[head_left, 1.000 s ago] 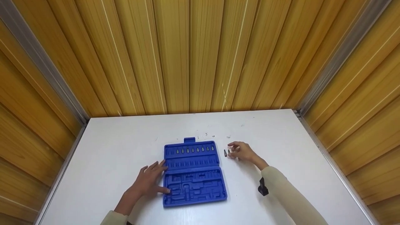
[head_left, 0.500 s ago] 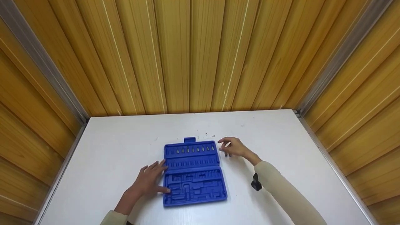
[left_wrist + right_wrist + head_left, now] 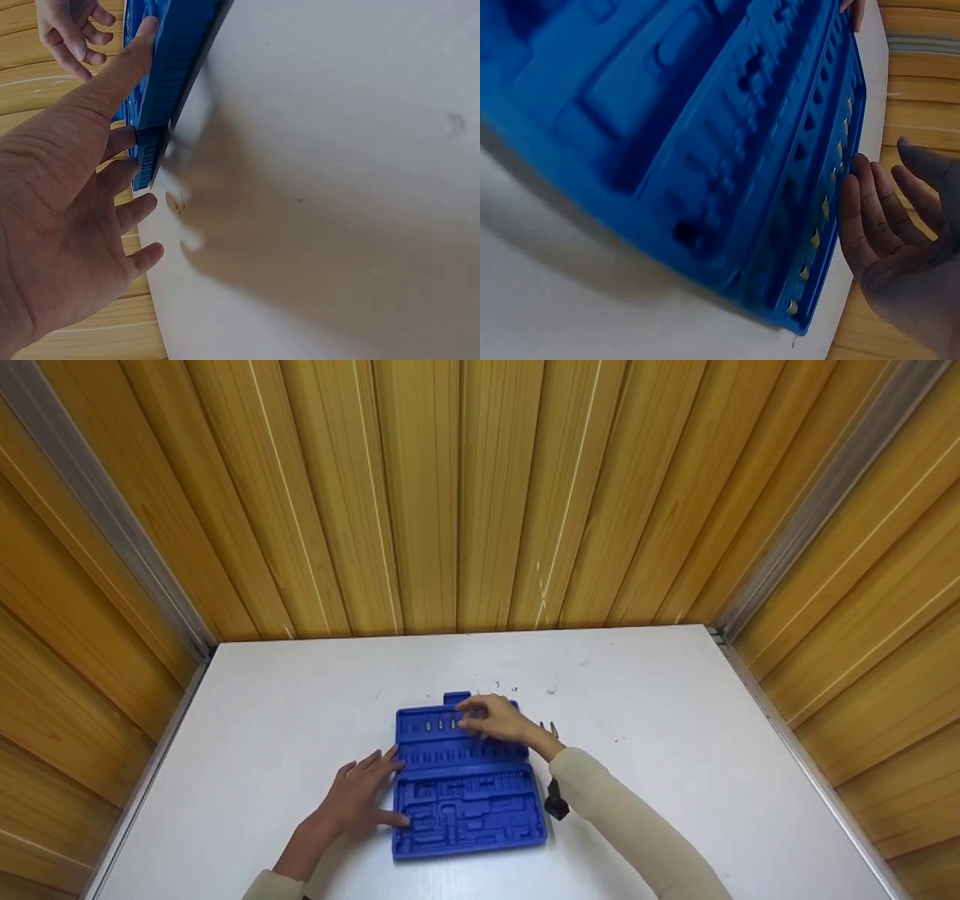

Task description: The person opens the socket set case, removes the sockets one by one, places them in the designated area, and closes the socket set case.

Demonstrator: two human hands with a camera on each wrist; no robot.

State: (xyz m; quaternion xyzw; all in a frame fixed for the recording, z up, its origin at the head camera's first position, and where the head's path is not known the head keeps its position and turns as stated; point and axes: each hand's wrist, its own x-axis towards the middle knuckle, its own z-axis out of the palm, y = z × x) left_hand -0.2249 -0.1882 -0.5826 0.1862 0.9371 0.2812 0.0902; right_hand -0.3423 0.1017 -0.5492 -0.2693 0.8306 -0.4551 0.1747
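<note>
A blue plastic bit case (image 3: 469, 855) lies unfolded on the white table. Several small screwdriver bits (image 3: 440, 725) stand in a row in its far half; in the right wrist view the bits (image 3: 815, 238) look pale. My left hand (image 3: 356, 795) rests against the case's left edge, thumb over the near half's rim and fingers spread. Above the far row hovers my right hand (image 3: 499, 720), thumb and forefinger apart, hiding part of the row. Nothing is seen between its fingers. Two loose bits (image 3: 554, 729) are right of the case, partly behind my wrist.
A blue latch tab (image 3: 457, 698) sticks out from the far edge of the case. Small dark marks (image 3: 514, 688) dot the white tabletop (image 3: 300, 682) beyond it. Yellow wood-patterned panels (image 3: 420, 510) enclose the table at the back and sides.
My right hand has moved left from beside the two loose bits to over the case's far row. The left hand and the case have stayed put.
</note>
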